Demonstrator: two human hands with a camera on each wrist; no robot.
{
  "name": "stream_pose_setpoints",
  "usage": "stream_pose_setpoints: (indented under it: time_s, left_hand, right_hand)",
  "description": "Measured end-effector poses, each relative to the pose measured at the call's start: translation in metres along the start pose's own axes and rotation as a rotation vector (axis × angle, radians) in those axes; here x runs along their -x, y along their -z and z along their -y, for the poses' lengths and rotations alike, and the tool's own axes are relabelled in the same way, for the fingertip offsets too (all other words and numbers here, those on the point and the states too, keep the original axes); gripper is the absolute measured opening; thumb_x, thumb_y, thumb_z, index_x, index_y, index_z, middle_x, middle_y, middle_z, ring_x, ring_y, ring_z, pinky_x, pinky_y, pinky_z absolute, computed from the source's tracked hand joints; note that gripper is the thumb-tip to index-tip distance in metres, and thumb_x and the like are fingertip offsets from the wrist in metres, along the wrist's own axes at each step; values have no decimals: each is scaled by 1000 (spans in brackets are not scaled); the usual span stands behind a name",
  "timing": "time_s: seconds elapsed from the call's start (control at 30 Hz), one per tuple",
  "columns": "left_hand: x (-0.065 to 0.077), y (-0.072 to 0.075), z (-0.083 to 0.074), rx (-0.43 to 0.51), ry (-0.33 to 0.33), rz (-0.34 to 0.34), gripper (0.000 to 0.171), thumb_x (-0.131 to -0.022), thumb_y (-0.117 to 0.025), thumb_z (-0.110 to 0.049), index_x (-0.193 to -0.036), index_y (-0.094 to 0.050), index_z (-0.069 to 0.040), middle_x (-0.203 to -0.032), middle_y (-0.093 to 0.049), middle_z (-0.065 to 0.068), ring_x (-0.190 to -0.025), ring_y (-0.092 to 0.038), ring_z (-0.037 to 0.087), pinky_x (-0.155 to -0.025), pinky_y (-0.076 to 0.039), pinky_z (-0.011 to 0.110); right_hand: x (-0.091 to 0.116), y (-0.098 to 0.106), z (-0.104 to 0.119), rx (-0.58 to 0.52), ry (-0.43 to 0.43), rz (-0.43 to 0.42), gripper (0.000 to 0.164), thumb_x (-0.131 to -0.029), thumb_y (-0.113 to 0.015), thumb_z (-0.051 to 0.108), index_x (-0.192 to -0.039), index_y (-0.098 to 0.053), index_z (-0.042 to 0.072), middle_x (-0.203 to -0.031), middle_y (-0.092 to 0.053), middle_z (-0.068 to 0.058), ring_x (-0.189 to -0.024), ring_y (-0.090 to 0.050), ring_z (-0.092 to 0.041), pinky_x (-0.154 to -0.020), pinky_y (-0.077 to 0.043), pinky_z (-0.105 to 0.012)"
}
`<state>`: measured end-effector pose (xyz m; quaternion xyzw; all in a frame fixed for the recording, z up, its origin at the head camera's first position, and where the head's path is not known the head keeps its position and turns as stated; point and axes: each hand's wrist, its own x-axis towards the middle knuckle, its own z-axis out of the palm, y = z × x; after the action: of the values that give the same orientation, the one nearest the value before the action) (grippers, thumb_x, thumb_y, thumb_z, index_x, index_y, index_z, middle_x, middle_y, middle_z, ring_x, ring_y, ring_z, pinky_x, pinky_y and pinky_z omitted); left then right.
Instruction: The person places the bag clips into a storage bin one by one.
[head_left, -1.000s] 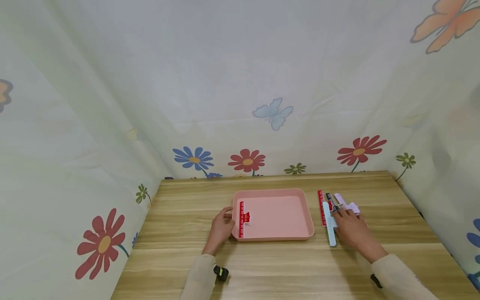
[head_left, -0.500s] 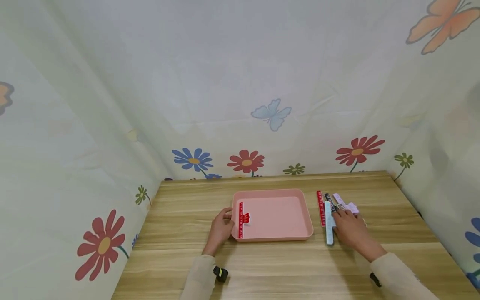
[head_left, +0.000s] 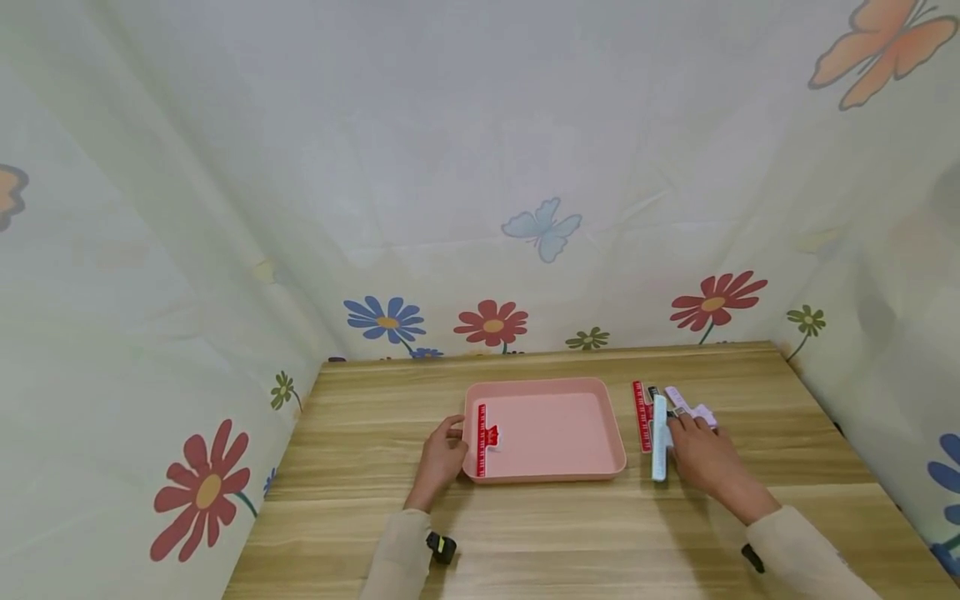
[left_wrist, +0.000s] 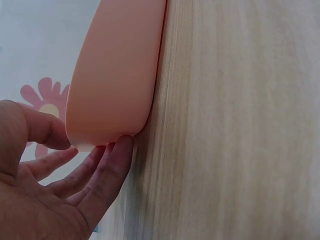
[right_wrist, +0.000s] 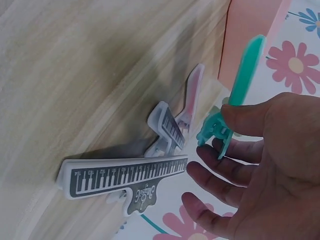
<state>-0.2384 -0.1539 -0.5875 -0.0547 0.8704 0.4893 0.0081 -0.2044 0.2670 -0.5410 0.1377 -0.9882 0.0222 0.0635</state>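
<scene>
My left hand [head_left: 438,458] holds the left end of a pink tray [head_left: 558,437]. In the left wrist view the thumb is at the rim and the fingertips touch the tray's outer wall. Inside the tray, near that end, lies a red clip [head_left: 482,442] with a long bar. On the right, my right hand [head_left: 708,458] pinches a light blue long-bar clip [head_left: 659,442], which looks teal in the right wrist view. That view shows its spring and lever between thumb and fingers, raised over the table.
Beside the right hand lie a red clip [head_left: 641,421], a black clip [head_left: 653,390] and a lilac clip [head_left: 703,413]. One long clip with piano-key marks [right_wrist: 125,177] is close below the fingers. A flower-printed cloth [head_left: 525,125] walls the wooden table [head_left: 555,542].
The light blue clip has turned more upright in the head view and shifted slightly away from me, in the right hand. The left hand and tray stay in place.
</scene>
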Motion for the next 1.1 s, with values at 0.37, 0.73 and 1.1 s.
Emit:
stream_pose_setpoints:
  time_s: [0.37, 0.73, 1.1]
  left_hand:
    - [1, -1, 0, 5, -31, -11, 49, -87, -57, -4, -136, -55, -9, -112, -65, 18, -93, -66, 23, -69, -52, 29]
    - [2, -1, -1, 9, -16, -1, 49, -88, -57, -4, -136, -54, -9, -114, -64, 19, -96, -66, 26, -69, -54, 31]
    - [2, -1, -2, 7, -13, -5, 48, -89, -57, -6, -136, -54, -10, -114, -65, 18, -100, -67, 28, -72, -55, 33]
  right_hand:
    - [-5, 7, 7, -17, 45, -122, 42, -86, -71, 12, -121, -55, -5, -114, -59, -24, -105, -59, -41, -74, -49, -60]
    - [-10, 18, 16, -35, 74, -130, 45, -88, -69, 11, -125, -51, -7, -121, -57, -26, -111, -57, -43, -78, -49, -60]
    - [-15, 28, 31, -12, 70, -101, 46, -89, -69, 15, -127, -52, -5, -124, -56, -26, -117, -55, -43, -80, -51, -60]
